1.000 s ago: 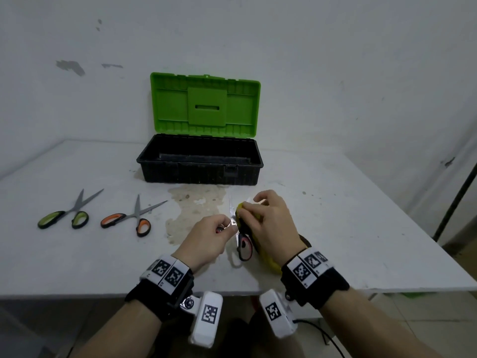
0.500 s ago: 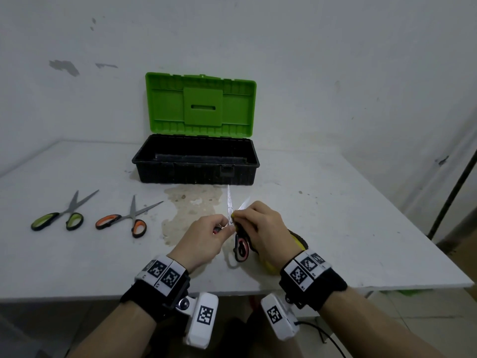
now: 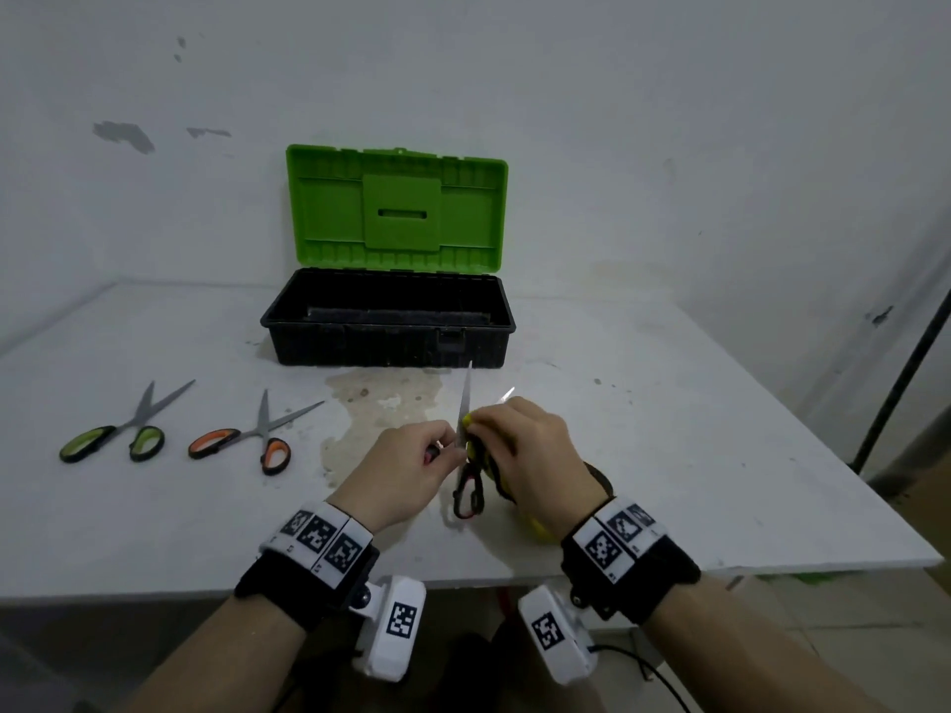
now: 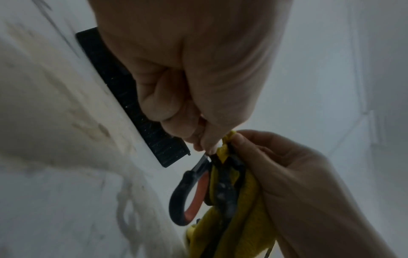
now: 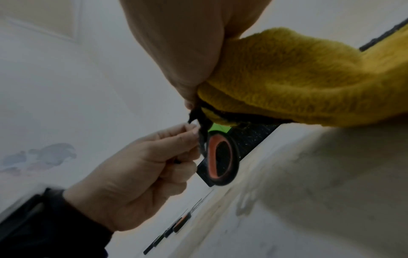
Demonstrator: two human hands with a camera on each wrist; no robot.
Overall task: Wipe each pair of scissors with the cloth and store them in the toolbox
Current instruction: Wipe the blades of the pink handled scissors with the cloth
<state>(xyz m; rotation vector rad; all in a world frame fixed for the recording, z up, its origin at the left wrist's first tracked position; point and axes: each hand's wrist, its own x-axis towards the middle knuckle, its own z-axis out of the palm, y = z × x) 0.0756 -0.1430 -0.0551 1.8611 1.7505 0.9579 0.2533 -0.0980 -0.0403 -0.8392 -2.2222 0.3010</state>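
Note:
A pair of scissors [image 3: 467,419] with black and red handles is held blades-up near the table's front edge. My left hand [image 3: 406,468] pinches the scissors [image 4: 192,192] near the pivot. My right hand [image 3: 530,450] grips a yellow cloth [image 3: 535,524] bunched around the scissors just below the blades; the cloth [image 5: 298,78] fills the right wrist view above the red-lined handle loop [image 5: 220,160]. The blades stand spread apart. An open toolbox [image 3: 386,321] with a black base and green lid [image 3: 396,208] stands behind; nothing shows inside it.
Two more pairs of scissors lie at the left of the white table [image 3: 669,455]: a green-handled pair [image 3: 116,434] and an orange-handled pair [image 3: 257,434]. A brownish stain [image 3: 381,403] marks the table in front of the toolbox. A dark pole [image 3: 900,383] leans at the right.
My right hand with the cloth has slid down from the blades toward the handles, so both blades now stand bare above my fingers. My left hand kept its hold.

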